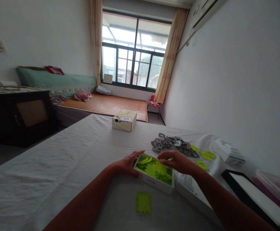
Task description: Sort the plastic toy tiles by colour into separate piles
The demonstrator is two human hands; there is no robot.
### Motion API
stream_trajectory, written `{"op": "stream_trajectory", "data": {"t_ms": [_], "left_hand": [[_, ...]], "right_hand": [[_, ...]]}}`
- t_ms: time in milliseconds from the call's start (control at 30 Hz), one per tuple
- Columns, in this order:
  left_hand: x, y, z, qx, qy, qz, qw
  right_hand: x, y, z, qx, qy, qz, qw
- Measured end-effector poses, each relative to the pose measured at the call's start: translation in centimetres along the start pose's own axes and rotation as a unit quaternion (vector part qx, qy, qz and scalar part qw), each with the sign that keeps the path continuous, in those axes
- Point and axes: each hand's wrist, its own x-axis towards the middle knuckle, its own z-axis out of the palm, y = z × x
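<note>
A white box [155,182] stands in front of me, filled with yellow-green notched interlocking pieces [152,166]. My left hand [127,164] grips its left end, thumb at the near side and fingers along the far side. Over the box's right part, my right hand [175,161] has its fingers pinched on a flat yellow-green interlocking piece [162,166]; the fingers partly cover it. Nearer to me, a single square yellow-green piece with toothed edges [144,202] lies flat on the table.
A heap of grey interlocking pieces [171,145] lies beyond the box, with a few yellow-green frame pieces [207,155] to its right. A printed carton [124,120] stands farther back. At right are a white box [228,152], a black-framed panel [255,195] and a clear-lidded container [275,186].
</note>
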Motion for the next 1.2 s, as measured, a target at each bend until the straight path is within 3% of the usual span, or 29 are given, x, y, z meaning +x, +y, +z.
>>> {"op": "stream_trajectory", "data": {"t_ms": [100, 167, 267, 367, 467, 600, 733, 867, 967, 1067, 1200], "left_hand": [[-0.1, 0.2, -0.1, -0.003, -0.004, -0.004, 1.000], [-0.1, 0.3, -0.1, -0.006, -0.007, -0.005, 1.000], [-0.1, 0.3, 0.0, -0.009, -0.004, 0.001, 1.000], [0.0, 0.3, 0.0, -0.004, -0.001, 0.002, 1.000], [0.0, 0.2, -0.1, 0.001, -0.005, 0.001, 1.000], [0.0, 0.1, -0.1, 0.005, -0.007, -0.001, 1.000], [0.1, 0.2, 0.0, 0.008, 0.000, 0.004, 1.000], [0.1, 0.4, 0.1, 0.012, 0.004, 0.006, 1.000], [0.0, 0.4, 0.2, 0.017, 0.010, -0.002, 1.000], [0.1, 0.2, 0.2, 0.021, 0.009, 0.002, 1.000], [0.2, -0.3, 0.1, 0.018, 0.006, 0.016, 1.000]], "right_hand": [[-1.5, 1.9, -1.7, -0.076, 0.037, 0.023, 0.996], [-2.5, 3.1, -2.1, -0.092, 0.000, 0.031, 0.995], [-3.3, 4.6, -1.4, -0.096, -0.059, 0.013, 0.994], [-2.9, 5.5, -0.5, -0.112, -0.006, 0.018, 0.994], [-2.1, 5.1, -0.6, -0.099, 0.097, 0.045, 0.989], [-1.9, 1.9, -0.7, -0.041, 0.059, 0.028, 0.997], [-2.7, -3.1, 2.8, -0.141, 0.084, -0.059, 0.985], [-4.3, -5.8, 9.5, -0.184, -0.066, -0.194, 0.961], [-5.1, -5.8, 12.7, -0.291, -0.048, -0.242, 0.924], [-5.0, -5.6, 11.8, -0.320, -0.001, -0.249, 0.914], [-3.8, -5.2, 7.3, -0.324, 0.119, -0.218, 0.913]]}}
